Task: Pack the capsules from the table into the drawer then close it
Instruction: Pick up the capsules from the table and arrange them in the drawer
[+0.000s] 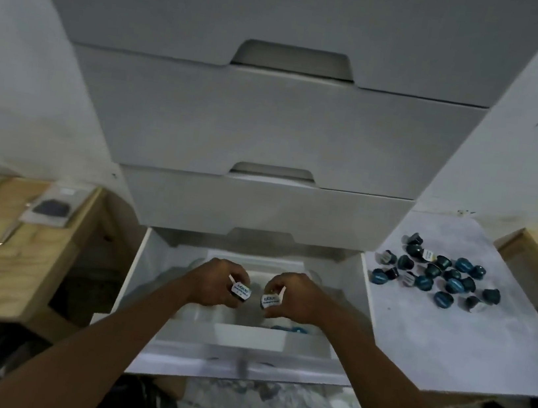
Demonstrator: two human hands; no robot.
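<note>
both hands pinching capsules over open drawer, capsule pile on table

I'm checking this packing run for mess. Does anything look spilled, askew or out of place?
Nothing looks damaged or spilled. The capsules on the table lie in a loose scatter, some tipped on their sides, simply not yet packed. The left hand and right hand each pinch one capsule over the open drawer.

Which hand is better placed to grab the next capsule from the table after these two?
Probably the right hand: holding a capsule over the open drawer, it is nearest the loose capsules on the white table. The left hand, also holding one, would have to cross the drawer.
</note>
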